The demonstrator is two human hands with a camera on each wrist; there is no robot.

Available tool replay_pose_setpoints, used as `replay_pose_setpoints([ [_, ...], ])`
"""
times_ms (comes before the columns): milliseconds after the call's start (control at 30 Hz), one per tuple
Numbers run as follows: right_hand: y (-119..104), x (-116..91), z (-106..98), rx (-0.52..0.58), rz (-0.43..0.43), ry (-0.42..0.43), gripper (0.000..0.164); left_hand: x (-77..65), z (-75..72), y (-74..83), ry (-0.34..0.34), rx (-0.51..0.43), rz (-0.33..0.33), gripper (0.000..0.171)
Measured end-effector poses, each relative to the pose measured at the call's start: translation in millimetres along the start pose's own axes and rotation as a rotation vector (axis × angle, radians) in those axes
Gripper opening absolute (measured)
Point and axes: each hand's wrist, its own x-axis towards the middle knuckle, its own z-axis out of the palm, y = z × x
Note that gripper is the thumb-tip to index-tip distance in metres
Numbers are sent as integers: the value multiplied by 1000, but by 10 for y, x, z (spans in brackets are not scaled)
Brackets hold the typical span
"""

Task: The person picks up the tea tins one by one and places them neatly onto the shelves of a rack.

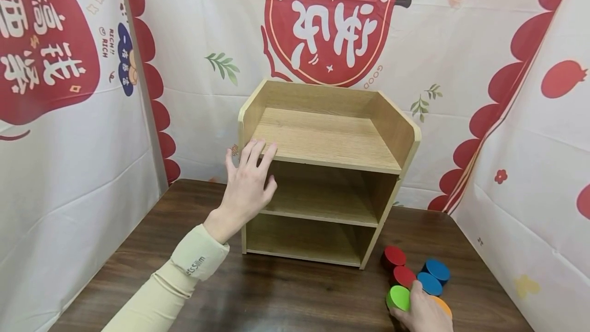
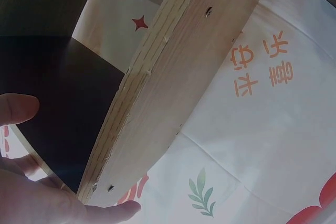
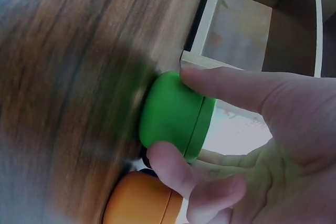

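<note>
My left hand (image 1: 246, 188) rests at the front left of a wooden shelf unit (image 1: 332, 162), its spread fingers over the edge of the top board. In the left wrist view, its little finger reaches past the side panel (image 2: 157, 90). At the lower right, my right hand (image 1: 421, 311) pinches a green round lidded container (image 1: 398, 298) between thumb and index finger. The right wrist view has this green container (image 3: 170, 114) close to the tabletop. Beside it stands an orange round container (image 1: 443, 305), partly hidden by the hand.
Two red round containers (image 1: 394, 257) and two blue ones (image 1: 437, 270) stand just beyond my right hand, right of the shelf unit. The dark wooden table (image 1: 295, 296) carries everything. Printed cloth (image 1: 193, 132) hangs behind and on both sides.
</note>
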Motion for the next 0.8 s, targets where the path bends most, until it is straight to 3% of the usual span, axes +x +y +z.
replay_pose_setpoints([
  [400, 40, 35, 62, 49, 36, -21, 78, -9, 20, 4, 12, 0, -3, 67],
  [800, -12, 14, 62, 175, -66, 52, 75, -1, 19, 15, 12, 11, -2, 67],
])
